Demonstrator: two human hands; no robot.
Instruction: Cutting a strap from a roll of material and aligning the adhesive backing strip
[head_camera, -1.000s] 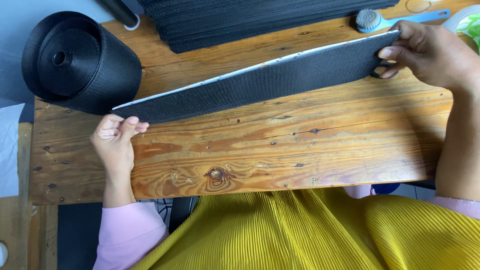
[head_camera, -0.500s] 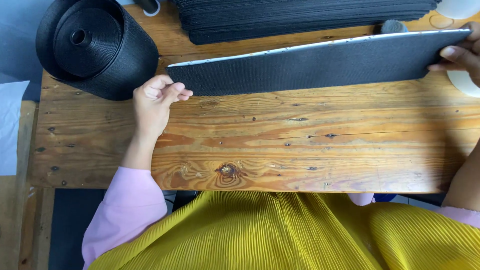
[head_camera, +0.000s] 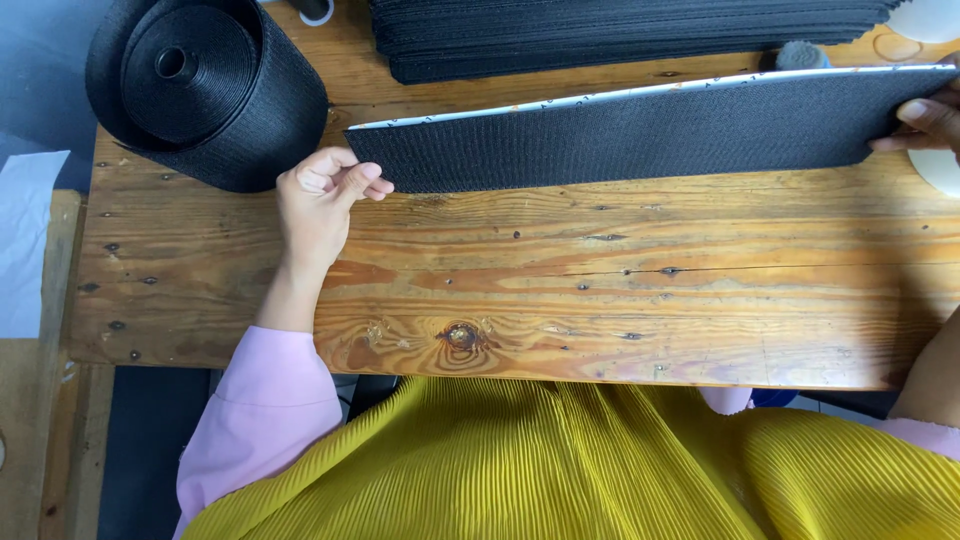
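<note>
Left hand (head_camera: 318, 205): fingers (head_camera: 345, 178) curled in and pressed together, tips pinching the left end of a long black webbing strip (head_camera: 620, 135). Wrist rests on the counter (head_camera: 600, 290), pink sleeve (head_camera: 262, 420) trailing back toward the body.

Right hand (head_camera: 925, 125): only partly in view at the right edge. Its fingers (head_camera: 915, 112) are laid over the strip's right end, holding it; the rest of the grip is cut off by the frame, so cannot tell how tightly they close.

Strip: stretched flat between the two hands across the far half of the counter, running left to right and slightly uphill toward the right. Coarse woven black face up, a thin white edge along its far side.

Beyond the strip: a stack of black cut strips (head_camera: 630, 35) lying along the back of the counter, just beside the held piece. At far left, a large roll of the same black webbing (head_camera: 205, 90), near the left hand but apart from it.

Counter: bare knotty wood planks with nail heads. Near edge: pleated yellow garment (head_camera: 560, 470). White sheet (head_camera: 25, 240) off the left side.
</note>
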